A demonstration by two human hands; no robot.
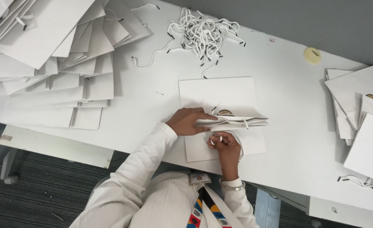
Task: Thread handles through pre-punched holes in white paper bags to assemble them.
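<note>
A flat white paper bag lies on the white table in front of me, its open top edge folded up near the middle. My left hand presses flat on that folded top edge. My right hand pinches the tip of a white cord that loops by the bag's lower half. A small round gold sticker shows on the bag beside my left fingers.
A heap of white cords with black tips lies at the far side. Many flat white bags are piled on the left, more stacked bags on the right. A small round cream object sits far right.
</note>
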